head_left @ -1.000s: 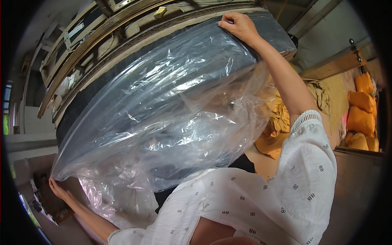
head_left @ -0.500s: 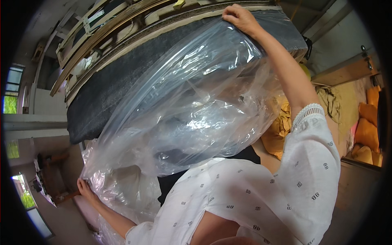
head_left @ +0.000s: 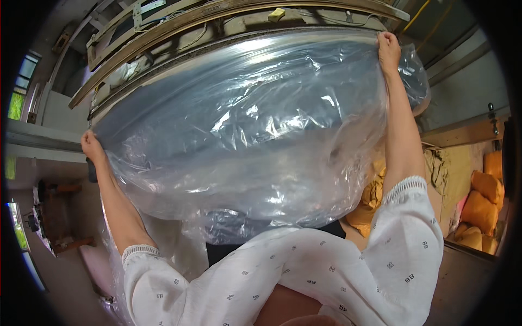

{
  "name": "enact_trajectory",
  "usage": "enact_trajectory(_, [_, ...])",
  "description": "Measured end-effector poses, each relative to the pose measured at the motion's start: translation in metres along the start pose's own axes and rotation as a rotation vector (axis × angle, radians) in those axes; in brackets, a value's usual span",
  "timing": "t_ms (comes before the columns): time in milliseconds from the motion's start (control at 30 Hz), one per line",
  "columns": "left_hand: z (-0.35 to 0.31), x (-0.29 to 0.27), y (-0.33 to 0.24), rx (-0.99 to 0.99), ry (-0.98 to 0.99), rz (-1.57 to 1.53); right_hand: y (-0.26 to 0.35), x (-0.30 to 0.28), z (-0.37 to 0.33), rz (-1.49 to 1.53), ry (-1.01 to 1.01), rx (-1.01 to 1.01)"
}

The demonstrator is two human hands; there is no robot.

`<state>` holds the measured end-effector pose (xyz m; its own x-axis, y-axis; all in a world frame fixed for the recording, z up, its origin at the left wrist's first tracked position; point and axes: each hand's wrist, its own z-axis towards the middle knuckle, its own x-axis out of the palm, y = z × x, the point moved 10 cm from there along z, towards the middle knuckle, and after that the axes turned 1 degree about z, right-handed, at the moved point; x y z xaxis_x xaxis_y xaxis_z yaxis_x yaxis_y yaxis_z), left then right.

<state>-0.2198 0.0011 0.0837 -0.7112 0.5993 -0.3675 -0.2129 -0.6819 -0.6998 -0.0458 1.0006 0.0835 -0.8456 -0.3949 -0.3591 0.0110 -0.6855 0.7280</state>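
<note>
A large sheet of clear plastic film (head_left: 261, 130) spreads between my hands, wrinkled and shiny. My left hand (head_left: 92, 146) is closed on its far left corner. At the far right my right hand (head_left: 389, 51) grips the film's other far corner, fingers pinched together, with some film hanging past it to the right. Stretched fairly straight, the far edge runs between both hands along the back of a dark-topped table, which shows only through the film. The near part of the film sags in loose folds toward my body.
Behind the table runs a long wooden rail (head_left: 217, 20), with a small yellow block (head_left: 276, 14) near it. Yellow-orange sacks (head_left: 484, 201) lie at the right, and a crumpled yellow bag (head_left: 370, 198) sits by the table's right side. A brown wooden stand (head_left: 68, 217) is at the left.
My left hand has moved up and away from me with its corner of the film. My right hand has shifted right. The film now covers the dark surface and is pulled wider.
</note>
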Motion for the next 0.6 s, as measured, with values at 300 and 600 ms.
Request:
enact_trajectory(300, [0.038,0.089,0.018,-0.148,0.166,-0.219,-0.005,0.009,0.021,-0.130,0.085,0.025])
enact_trajectory(600, [0.044,0.108,0.020,-0.145,0.091,0.229,-0.014,-0.007,0.030,-0.376,-0.022,0.036])
